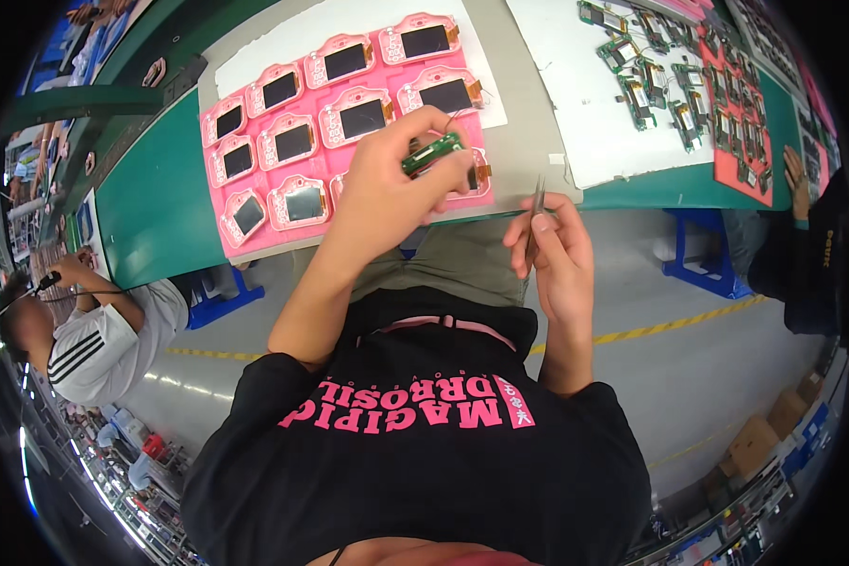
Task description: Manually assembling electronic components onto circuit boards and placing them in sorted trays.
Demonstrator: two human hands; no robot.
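Between the fingers and thumb of my left hand (391, 174) is a small green circuit board (431, 154), with a thin wire near it. That hand is raised over the near right part of a pink foam tray (259, 243) and hides some of it. Rows of pink device housings (292, 142) with dark rectangular screens fill the tray. My right hand (564, 255) is closed around metal tweezers (538, 200), tips pointing up, just off the table's near edge. The tweezers are apart from the board.
To the right, a white sheet (590, 141) carries several circuit boards with batteries (641, 99); more lie on a pink foam pad (726, 168). The table has a green top (151, 222). A person in a white shirt (104, 344) sits at left; another person's hand (796, 179) is at right.
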